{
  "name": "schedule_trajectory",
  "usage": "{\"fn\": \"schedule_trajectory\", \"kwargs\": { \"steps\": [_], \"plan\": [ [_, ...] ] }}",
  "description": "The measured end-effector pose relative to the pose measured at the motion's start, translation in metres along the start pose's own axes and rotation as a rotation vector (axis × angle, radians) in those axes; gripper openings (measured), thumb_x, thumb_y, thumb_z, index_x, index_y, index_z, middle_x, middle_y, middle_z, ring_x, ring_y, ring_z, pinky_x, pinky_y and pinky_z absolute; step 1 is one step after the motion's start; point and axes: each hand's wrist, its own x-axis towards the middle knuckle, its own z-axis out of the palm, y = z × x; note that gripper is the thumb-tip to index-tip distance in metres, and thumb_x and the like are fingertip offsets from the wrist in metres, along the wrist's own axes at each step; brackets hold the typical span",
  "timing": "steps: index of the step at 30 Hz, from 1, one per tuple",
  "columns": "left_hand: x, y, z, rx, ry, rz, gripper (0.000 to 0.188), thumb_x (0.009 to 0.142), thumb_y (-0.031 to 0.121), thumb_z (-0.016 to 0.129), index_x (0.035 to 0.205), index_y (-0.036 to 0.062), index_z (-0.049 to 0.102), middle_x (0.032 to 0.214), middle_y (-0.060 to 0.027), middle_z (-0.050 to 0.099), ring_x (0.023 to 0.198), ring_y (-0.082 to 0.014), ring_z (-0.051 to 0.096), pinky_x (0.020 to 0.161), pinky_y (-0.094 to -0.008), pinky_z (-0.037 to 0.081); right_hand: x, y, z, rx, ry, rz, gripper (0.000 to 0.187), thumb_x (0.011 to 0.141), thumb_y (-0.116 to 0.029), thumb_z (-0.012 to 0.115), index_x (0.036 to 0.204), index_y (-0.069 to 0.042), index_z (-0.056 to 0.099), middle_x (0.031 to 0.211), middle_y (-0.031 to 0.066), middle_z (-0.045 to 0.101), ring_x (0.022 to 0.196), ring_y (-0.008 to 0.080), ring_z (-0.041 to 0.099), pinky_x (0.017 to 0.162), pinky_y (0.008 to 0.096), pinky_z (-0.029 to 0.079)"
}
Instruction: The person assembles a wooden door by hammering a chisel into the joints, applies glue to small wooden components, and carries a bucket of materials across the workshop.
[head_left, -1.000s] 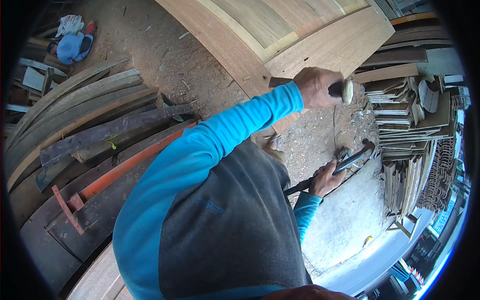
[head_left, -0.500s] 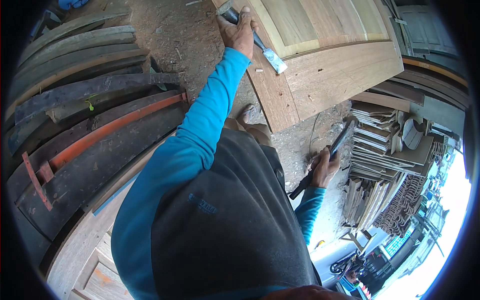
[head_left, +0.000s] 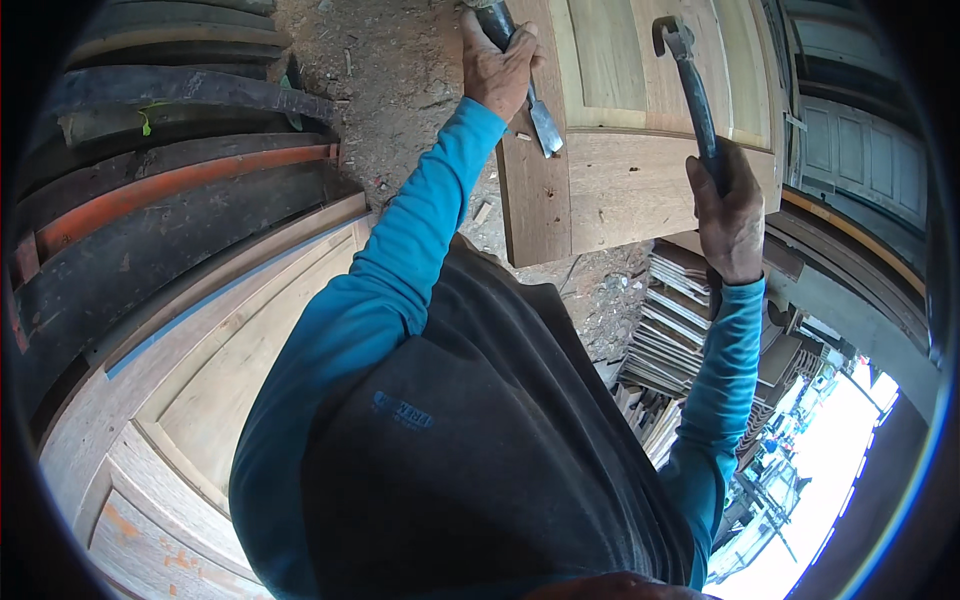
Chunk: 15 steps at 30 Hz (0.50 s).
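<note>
A chisel [head_left: 544,128] sits over the near left corner of a wooden door [head_left: 620,195], its flat metal blade slanting back toward the person; whether the edge meets the wood I can't tell from here. The person's left hand [head_left: 498,70] is closed around the chisel's dark handle, thumb laid along it. A small wood chip [head_left: 523,136] lies on the door just beside the blade.

Over to the right, the right hand [head_left: 730,210] grips a hammer [head_left: 697,105] by its dark shaft, fingers wrapped round, the head up over the door's panels and well apart from the chisel. The door itself shows pale panels set in a redder frame, with a few dark marks on its near rail.

Both arms wear blue sleeves [head_left: 400,270], joined to a dark shirt front [head_left: 490,450]. At the person's left, another panelled door [head_left: 240,375] lies low beside dark boards [head_left: 180,240] and an orange bar [head_left: 190,185]. Dirt ground [head_left: 400,70] littered with scraps runs past the first door, and to the right stand stacked slats [head_left: 665,320] near a bright opening.
</note>
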Motion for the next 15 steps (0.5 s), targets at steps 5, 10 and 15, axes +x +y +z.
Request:
{"fn": "schedule_trajectory", "kwargs": {
  "steps": [5,10,15],
  "plan": [
    [0.006,-0.012,-0.024,0.114,0.049,0.095,0.038,0.095,0.009,0.068,0.113,0.0047,0.035,0.084,-0.0073,0.062,0.065,-0.0133,0.061,0.058,-0.0292,0.055,0.088,-0.068,-0.036,-0.175,0.148,-0.435,0.036,0.100,-0.035,0.064,0.114,-0.002,0.061,0.074,0.0076,0.057,0.062,0.0167,0.052,0.060,0.0348,0.045],
    [0.000,-0.017,-0.008,0.107,0.066,0.131,0.030,0.094,0.010,0.069,0.107,0.0021,0.043,0.083,-0.0065,0.062,0.062,-0.0134,0.062,0.055,-0.0291,0.054,0.122,-0.144,-0.015,-0.336,0.221,-0.536,0.026,0.099,-0.024,0.062,0.105,0.001,0.056,0.080,0.0203,0.058,0.073,0.0348,0.058,0.070,0.0454,0.047],
    [-0.005,-0.016,-0.015,-0.031,0.138,0.055,0.028,0.094,0.006,0.068,0.107,0.0033,0.044,0.082,-0.0062,0.060,0.062,-0.0135,0.061,0.054,-0.0288,0.054,0.152,-0.193,0.017,-0.845,-0.573,-0.663,0.022,0.096,-0.016,0.060,0.111,0.000,0.062,0.081,0.0217,0.066,0.081,0.0397,0.067,0.075,0.0514,0.050]
  ]
}}
